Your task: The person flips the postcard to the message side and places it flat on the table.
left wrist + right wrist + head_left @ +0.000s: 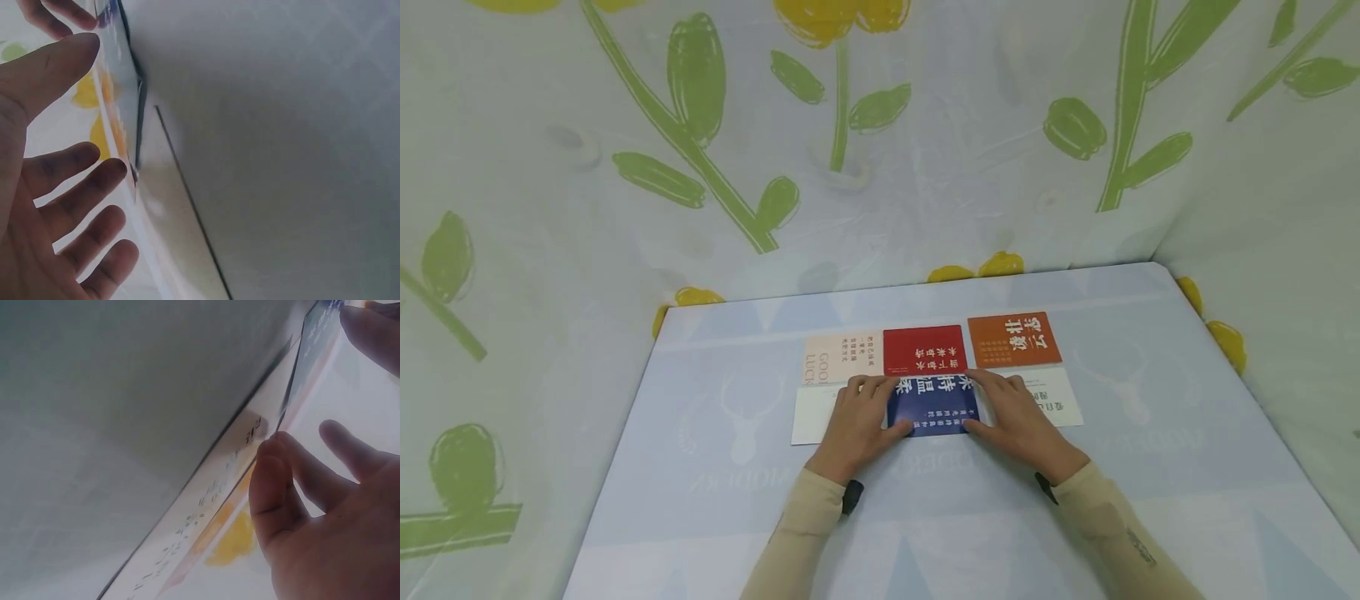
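Head view, left hand (855, 422), right hand (1021, 422), each grip spread, touching one blue card (934, 408), five other cards (917, 346)

Near the frame's centre, the cream card (844, 354) says “LUCK”, the blue card (934, 408) “温”, the table (1157, 521) (quite faintly) “MODERN”.

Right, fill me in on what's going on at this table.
A person has both hands at a dark blue card, the left hand at its left side and the right hand at its right. It sits in the front row between two white cards, each partly covered by a hand. Behind are a pale pink card, a red card and an orange card. Whether the blue one lies fully flat is unclear.
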